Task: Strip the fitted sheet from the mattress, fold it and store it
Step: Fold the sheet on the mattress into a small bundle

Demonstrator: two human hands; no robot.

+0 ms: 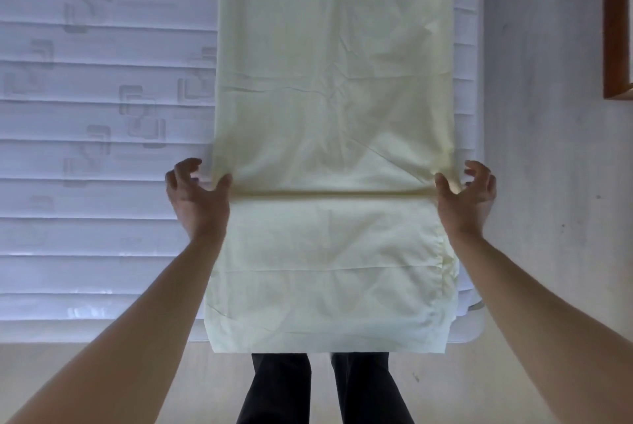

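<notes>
On the bare mattress point(85, 183), left hand point(197, 194) and right hand point(467, 195) each pinch the sheet point(335, 81) edges, likely to make a straight fold

A pale, light-toned floor point(534, 149) filled the right side and ran along the bottom of the view. A dark brown wooden frame edge point(616, 29) stood at its upper right corner. Black trouser legs point(325, 389) stood on the floor's bottom strip.
</notes>
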